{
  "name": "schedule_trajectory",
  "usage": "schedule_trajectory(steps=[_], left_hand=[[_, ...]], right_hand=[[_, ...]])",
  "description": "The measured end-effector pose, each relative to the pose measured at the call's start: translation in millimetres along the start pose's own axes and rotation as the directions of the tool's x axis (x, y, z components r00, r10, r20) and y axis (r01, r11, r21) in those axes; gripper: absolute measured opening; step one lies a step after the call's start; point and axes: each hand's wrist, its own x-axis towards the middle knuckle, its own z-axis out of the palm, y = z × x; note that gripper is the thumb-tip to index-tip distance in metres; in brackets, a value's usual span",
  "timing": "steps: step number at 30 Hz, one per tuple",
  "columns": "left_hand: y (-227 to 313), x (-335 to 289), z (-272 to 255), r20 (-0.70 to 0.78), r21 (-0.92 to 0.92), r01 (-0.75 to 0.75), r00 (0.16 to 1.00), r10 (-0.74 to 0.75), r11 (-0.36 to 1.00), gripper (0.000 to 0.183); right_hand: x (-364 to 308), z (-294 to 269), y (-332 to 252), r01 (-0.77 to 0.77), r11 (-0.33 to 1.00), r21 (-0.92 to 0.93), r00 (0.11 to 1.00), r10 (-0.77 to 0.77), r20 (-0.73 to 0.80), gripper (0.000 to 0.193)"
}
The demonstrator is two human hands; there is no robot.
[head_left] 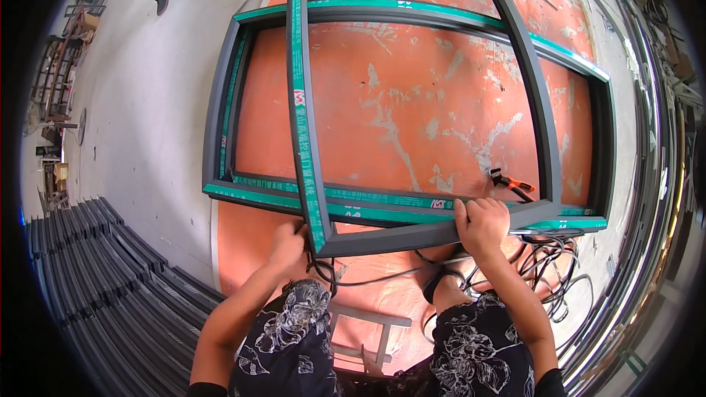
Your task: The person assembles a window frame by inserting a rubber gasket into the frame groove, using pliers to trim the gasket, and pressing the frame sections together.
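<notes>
Grey rectangular metal frame with green film (397,238) overlaps a wider green-filmed grey metal frame (604,140); our right hand (484,226) grips the upper one's near bar, our left hand (288,244) at its corner, fingers unclear. Uneven lifting could scrape the wider frame.

Black sleeves (550,384) above bare forearms (526,309), and black shorts (478,353) patterned with white flower outlines.

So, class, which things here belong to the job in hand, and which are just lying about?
Seemingly in the job:
upper frame, right hand on it, left hand at its near left corner
lower frame, underneath

Seemingly lying about:
pincers
black cables
stacked bars
</notes>
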Motion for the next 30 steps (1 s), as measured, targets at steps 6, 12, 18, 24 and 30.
schedule_trajectory(steps=[6, 12, 18, 24, 30], left_hand=[[18, 28, -44, -0.152, 0.197, -0.127, 0.976, 0.158, 0.972, 0.024], [92, 45, -50, -0.18, 0.223, -0.188, 0.956, 0.23, 0.957, 0.031], [93, 65, -41, -0.09, 0.064, -0.227, 0.969, 0.232, 0.972, 0.034], [95, 8, -25, 0.08, -0.424, -0.061, 0.991, 0.105, 0.904, 0.025], [81, -3, -42, 0.104, -0.395, -0.04, 0.991, 0.088, 0.918, 0.027]], right_hand=[[29, 0, -31, -0.002, 0.998, 0.061, 0.994, 0.009, -0.106, 0.031], [68, 0, -34, 0.004, 1.0, 0.003, 0.979, -0.003, -0.205, 0.033], [90, -12, -2, -0.083, 0.996, -0.025, 0.987, 0.078, -0.142, 0.035], [-10, -25, 13, 0.415, 0.904, 0.104, 0.899, -0.39, -0.197, 0.028], [-58, 3, 128, -0.168, 0.971, -0.171, 0.981, 0.181, 0.065, 0.022]])
